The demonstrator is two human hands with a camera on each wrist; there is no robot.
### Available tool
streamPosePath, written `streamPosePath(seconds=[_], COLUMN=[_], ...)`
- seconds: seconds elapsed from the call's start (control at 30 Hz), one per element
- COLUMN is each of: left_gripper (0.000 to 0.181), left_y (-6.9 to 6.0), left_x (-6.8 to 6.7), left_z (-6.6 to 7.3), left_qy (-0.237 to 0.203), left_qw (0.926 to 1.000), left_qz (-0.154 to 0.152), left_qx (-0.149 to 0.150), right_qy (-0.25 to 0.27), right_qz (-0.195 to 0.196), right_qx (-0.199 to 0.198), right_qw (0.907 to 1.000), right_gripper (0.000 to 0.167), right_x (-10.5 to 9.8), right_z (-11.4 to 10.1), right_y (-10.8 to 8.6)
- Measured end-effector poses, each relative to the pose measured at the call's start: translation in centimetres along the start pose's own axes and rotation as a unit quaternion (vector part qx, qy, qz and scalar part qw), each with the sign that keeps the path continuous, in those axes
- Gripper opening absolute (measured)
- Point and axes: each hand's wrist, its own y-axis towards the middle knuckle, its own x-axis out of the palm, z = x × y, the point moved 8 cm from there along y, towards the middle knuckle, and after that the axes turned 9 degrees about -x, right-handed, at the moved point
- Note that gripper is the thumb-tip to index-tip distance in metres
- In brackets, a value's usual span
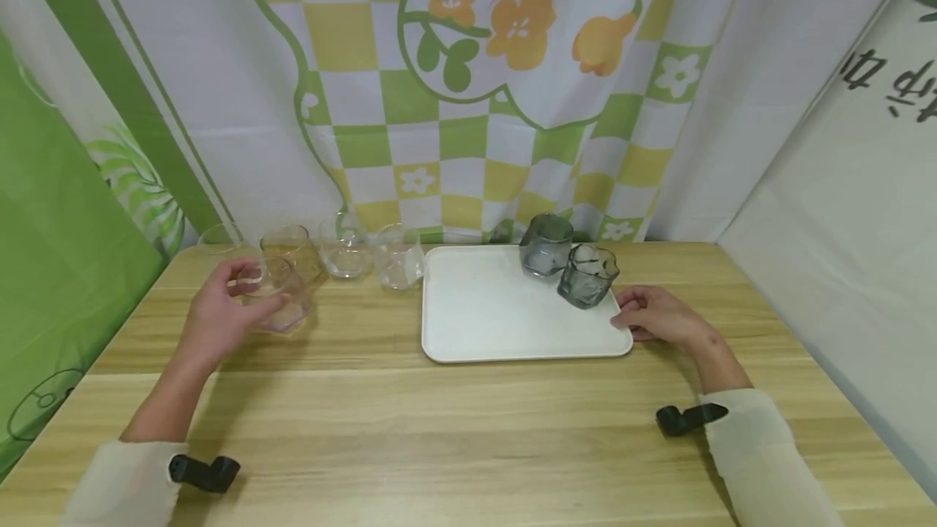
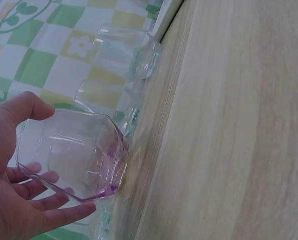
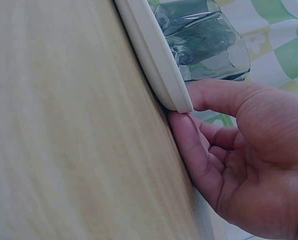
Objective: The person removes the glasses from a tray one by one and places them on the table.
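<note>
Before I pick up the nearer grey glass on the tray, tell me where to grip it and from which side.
Grip the nearer grey glass around its side walls, probably from the near side: it stands upright with no handle showing, the other grey glass sits close at its back left, to its right the right hand holds the tray, and bare tray lies in front.

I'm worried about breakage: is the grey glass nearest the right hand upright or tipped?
Upright: the grey glass stands on the white tray, its open rim uppermost.
</note>
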Motion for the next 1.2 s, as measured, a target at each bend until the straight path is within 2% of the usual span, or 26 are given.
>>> streamPosePath(seconds=[0.27, 0.57, 1.2], left_gripper=[0.076, 0.076, 0.082], left_y=[0.6, 1.1, 1.3], left_x=[-0.6, -0.6, -1.3], left_z=[-0.8, -1.3, -2.2], left_qy=[-0.001, -0.002, 0.013], left_qw=[0.9999, 0.9997, 0.9999], left_qz=[0.017, 0.025, 0.001], left_qx=[0.003, -0.003, 0.002], right_qy=[-0.004, -0.004, 0.001], right_qz=[0.001, 0.003, 0.001], right_qx=[0.0, 0.0, -0.003], right_qw=[1.0, 1.0, 1.0], right_gripper=[0.038, 0.039, 0.04], right_x=[0.0, 0.0, -0.1], right_z=[0.0, -0.4, -0.3], right_y=[0.0, -0.3, -0.3])
